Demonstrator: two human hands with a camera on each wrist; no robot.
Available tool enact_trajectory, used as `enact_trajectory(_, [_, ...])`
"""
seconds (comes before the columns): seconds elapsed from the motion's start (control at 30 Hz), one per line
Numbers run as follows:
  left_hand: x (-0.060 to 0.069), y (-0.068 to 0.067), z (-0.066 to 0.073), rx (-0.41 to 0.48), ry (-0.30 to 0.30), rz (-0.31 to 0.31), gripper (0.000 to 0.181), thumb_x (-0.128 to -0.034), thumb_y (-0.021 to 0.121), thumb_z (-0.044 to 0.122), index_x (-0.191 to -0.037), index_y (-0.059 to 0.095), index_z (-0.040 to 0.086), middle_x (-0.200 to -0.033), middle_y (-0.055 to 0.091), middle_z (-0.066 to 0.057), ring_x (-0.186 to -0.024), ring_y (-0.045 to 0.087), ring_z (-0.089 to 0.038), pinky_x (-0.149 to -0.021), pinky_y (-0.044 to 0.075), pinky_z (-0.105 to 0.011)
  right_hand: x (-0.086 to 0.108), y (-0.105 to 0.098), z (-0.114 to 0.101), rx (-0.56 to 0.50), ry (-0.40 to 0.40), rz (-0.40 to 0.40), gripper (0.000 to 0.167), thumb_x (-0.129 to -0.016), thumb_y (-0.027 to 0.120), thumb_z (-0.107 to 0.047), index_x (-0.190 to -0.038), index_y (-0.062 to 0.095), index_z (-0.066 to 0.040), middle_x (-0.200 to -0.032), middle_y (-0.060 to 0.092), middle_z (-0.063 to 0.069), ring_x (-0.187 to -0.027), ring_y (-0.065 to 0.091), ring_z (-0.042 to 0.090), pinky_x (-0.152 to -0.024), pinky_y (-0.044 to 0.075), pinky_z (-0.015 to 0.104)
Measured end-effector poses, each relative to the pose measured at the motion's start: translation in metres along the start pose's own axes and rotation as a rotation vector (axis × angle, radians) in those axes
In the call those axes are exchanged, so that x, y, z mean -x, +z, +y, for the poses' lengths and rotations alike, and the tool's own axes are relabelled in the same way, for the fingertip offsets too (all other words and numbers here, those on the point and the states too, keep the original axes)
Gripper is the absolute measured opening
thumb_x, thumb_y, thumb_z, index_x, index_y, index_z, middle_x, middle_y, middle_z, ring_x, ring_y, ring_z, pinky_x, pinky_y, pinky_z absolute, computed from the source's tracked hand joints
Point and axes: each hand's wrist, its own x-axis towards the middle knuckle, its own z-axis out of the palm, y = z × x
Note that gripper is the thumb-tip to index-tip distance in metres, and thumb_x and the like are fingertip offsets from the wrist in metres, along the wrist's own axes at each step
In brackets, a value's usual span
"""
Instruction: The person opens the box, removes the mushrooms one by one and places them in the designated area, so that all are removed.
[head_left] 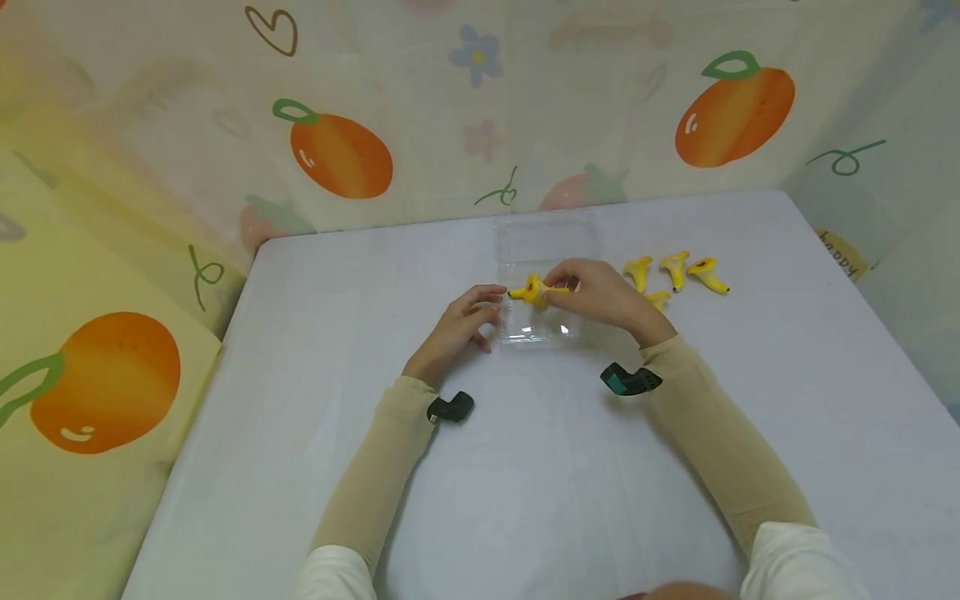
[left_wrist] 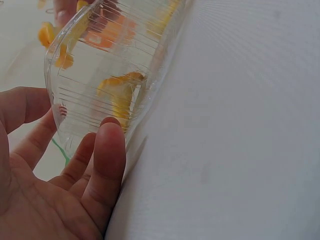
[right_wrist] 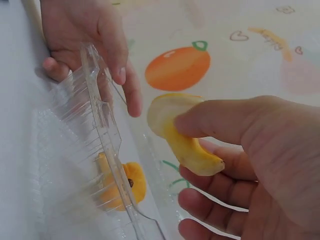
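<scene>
In the head view, my right hand (head_left: 596,292) pinches a yellow banana-shaped toy (right_wrist: 187,142) with a flared pale end between thumb and fingers, above a clear plastic box (head_left: 536,335). Another such banana toy (right_wrist: 132,182) lies inside the box, also visible through the ribbed wall in the left wrist view. At the box's left side is my left hand (head_left: 457,325), its fingers loosely bent and fingertips at the wall and rim. The left wrist view shows its thumb (left_wrist: 110,150) against the clear plastic.
Several more yellow banana toys (head_left: 675,268) lie on the white table (head_left: 525,467), right of the box and partly behind my right hand. The box's transparent lid (head_left: 547,233) lies folded back towards the fruit-printed curtain (head_left: 420,83) along the table's far edge.
</scene>
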Motion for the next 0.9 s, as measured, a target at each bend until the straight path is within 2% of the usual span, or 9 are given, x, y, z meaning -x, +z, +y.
enact_trajectory(0.2, [0.000,0.000,-0.001,-0.002,-0.003,-0.003,0.041,-0.1006,0.056,0.015,-0.142,0.055,0.016,-0.144,0.051,-0.013,-0.096,0.062,-0.017,-0.053,0.054,-0.024,0.004,-0.004,-0.003,-0.018,0.080,0.019,0.035,-0.095,0.067,-0.037,-0.119,0.068,-0.011,-0.112,0.065,0.009,-0.102,0.056,0.026,-0.081,0.048,0.036])
enact_trajectory(0.63, [0.001,0.000,0.002,0.005,-0.013,-0.004,0.041,-0.1008,0.056,0.016,-0.142,0.055,0.016,-0.145,0.051,-0.013,-0.096,0.061,-0.018,-0.054,0.054,-0.024,0.012,-0.007,0.004,-0.028,0.083,0.079,0.036,-0.097,0.067,-0.036,-0.120,0.067,-0.008,-0.116,0.065,0.011,-0.106,0.055,0.027,-0.082,0.046,0.036])
enact_trajectory(0.9, [0.001,-0.001,0.001,-0.013,-0.023,-0.009,0.042,-0.1010,0.056,0.017,-0.143,0.055,0.016,-0.146,0.050,-0.013,-0.097,0.061,-0.019,-0.056,0.054,-0.024,0.018,-0.013,0.010,-0.044,0.106,0.085,0.035,-0.096,0.068,-0.037,-0.118,0.068,-0.010,-0.114,0.065,0.010,-0.106,0.055,0.026,-0.082,0.045,0.036])
